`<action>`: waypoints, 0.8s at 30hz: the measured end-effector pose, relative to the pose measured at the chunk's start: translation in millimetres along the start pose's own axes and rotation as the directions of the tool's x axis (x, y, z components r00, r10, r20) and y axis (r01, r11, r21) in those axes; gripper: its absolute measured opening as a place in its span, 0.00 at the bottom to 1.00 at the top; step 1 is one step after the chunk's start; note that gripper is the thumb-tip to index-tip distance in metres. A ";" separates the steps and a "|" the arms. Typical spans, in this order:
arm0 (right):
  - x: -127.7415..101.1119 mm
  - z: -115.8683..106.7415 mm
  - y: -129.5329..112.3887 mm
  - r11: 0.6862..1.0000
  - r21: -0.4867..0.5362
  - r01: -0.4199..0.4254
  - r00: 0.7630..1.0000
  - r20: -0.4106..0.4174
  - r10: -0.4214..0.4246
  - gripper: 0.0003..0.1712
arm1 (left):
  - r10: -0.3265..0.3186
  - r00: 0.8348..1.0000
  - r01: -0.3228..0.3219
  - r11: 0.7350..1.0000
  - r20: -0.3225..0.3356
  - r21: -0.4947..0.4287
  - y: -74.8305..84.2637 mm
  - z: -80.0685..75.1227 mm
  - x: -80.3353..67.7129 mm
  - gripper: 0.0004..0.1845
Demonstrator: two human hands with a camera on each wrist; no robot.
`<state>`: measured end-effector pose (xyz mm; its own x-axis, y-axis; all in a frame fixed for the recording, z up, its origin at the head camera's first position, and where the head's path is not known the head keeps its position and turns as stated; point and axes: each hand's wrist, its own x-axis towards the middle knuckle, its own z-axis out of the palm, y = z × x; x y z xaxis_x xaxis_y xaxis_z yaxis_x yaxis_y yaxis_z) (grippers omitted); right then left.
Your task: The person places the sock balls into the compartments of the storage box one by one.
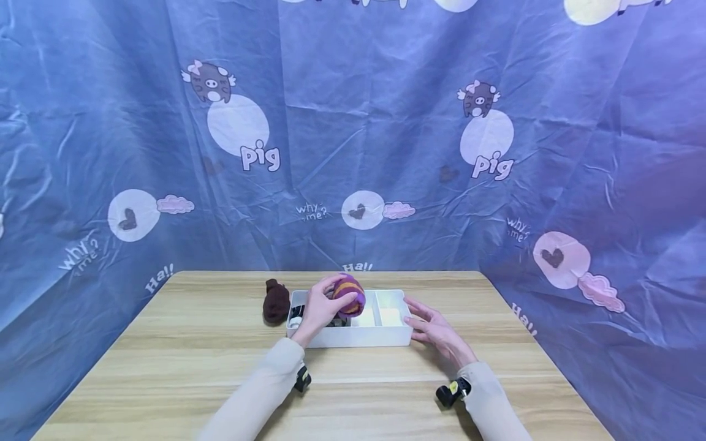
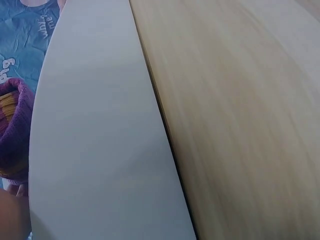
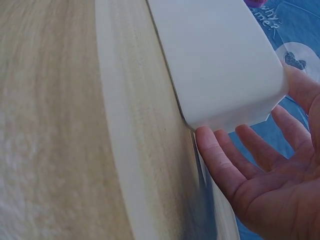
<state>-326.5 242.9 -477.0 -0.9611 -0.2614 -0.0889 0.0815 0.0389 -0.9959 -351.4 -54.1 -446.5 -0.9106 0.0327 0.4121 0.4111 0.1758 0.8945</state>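
The left hand point(image 1: 318, 306) has its grip closed around a rolled purple-and-orange striped sock point(image 1: 349, 295), held just above the white plastic divided organiser box point(image 1: 358, 336) on the pale wooden counter point(image 1: 182, 361). The right hand point(image 1: 436, 331), grip released and fingers straight, touches the box's right end. A dark brown sock bundle point(image 1: 276, 301) lies just left of the box.

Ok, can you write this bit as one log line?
left hand: holds purple-orange striped sock ball over white plastic divided box | right hand: open, at box end

Purple-and-orange striped sock ball point(image 1: 349, 294), white box point(image 1: 358, 335), brown sock point(image 1: 276, 301).
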 end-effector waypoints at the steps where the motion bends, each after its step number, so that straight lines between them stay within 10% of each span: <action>1: 0.1 -0.1 0.1 1.000 -0.003 0.001 1.000 -0.002 -0.001 0.43 | 0.005 1.000 -0.005 1.000 0.000 0.009 0.2 2.4 0.1 0.26; 24: 1.1 0.4 -0.9 1.000 0.010 -0.005 1.000 0.000 0.005 0.43 | 0.008 0.989 -0.020 0.997 0.148 0.077 -2.8 27.5 -2.5 0.25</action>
<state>-327.6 242.2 -476.2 -0.9607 -0.2609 -0.0943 0.0893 0.0309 -0.9955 -351.5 -27.6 -454.9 -0.9035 0.1793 0.3893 0.4245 0.2505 0.8701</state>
